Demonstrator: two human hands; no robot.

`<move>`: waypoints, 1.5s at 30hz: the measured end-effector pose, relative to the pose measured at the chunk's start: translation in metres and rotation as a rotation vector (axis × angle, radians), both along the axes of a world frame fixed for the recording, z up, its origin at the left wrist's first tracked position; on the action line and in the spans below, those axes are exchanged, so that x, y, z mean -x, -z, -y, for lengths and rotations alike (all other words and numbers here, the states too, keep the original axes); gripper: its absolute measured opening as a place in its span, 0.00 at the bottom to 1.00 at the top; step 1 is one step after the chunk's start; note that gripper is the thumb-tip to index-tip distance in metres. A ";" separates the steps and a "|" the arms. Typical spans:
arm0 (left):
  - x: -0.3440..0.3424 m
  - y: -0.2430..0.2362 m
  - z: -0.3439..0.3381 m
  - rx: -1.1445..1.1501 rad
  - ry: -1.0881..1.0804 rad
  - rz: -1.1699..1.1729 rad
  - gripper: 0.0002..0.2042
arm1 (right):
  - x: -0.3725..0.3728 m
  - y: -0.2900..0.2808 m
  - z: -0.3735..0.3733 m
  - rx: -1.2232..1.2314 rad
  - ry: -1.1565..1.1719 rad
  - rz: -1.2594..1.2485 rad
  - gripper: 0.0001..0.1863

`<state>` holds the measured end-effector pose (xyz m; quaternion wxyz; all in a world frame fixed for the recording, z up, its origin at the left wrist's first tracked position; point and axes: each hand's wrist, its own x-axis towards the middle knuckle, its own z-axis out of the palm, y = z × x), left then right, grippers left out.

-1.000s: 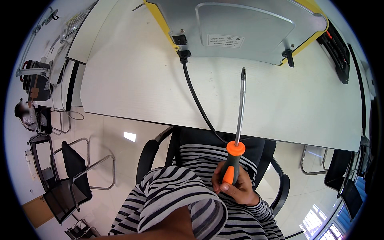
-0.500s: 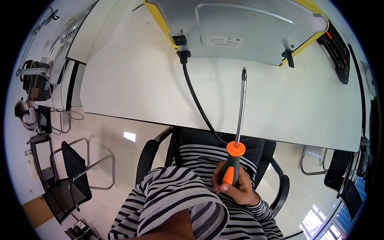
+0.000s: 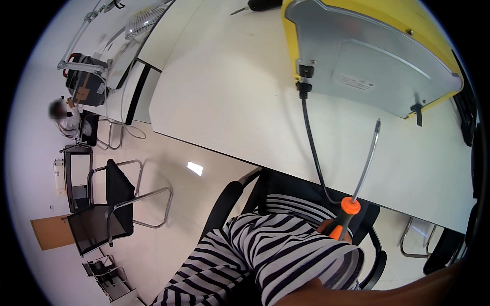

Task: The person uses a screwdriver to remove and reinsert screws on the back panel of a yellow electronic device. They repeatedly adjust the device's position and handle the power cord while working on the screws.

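My right hand [image 3: 325, 226] grips a Phillips screwdriver [image 3: 343, 218] with a grey and orange handle. Its metal shaft points up and away, its tip standing in front of the yellow-sided machine. Most of that hand is hidden behind my striped left sleeve [image 3: 291, 250]. My bare left forearm runs across the lower right, close to the camera, and the left hand is outside the picture. On the white table, the machine [image 3: 316, 48] turns its grey metal panel towards me. A black power cord [image 3: 310, 135] is plugged in beneath its switch and hangs over the table edge.
A black-handled tool with a thin metal shaft [image 3: 260, 5] lies at the table's far side. At left are black chairs [image 3: 122, 186], a fan [image 3: 145, 21], a dark case [image 3: 87, 84] and a seated person [image 3: 69, 120]. A black chair armrest [image 3: 224, 206] is beside me.
The view has swung left, so the machine and table appear farther right. My left forearm now stretches to the right, and its sleeve covers most of my right hand, still holding the screwdriver.
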<state>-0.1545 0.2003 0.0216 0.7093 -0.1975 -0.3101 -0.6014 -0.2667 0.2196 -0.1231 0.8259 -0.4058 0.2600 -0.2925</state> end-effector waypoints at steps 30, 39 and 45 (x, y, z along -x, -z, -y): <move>-0.002 0.096 0.042 -0.569 0.290 0.945 0.20 | 0.023 -0.035 0.027 0.291 0.428 -0.188 0.21; 0.006 0.097 0.046 -0.590 0.290 0.947 0.20 | 0.023 -0.034 0.029 0.255 0.486 -0.171 0.21; 0.006 0.100 0.045 -0.608 0.300 0.935 0.20 | 0.023 -0.033 0.029 0.268 0.478 -0.195 0.20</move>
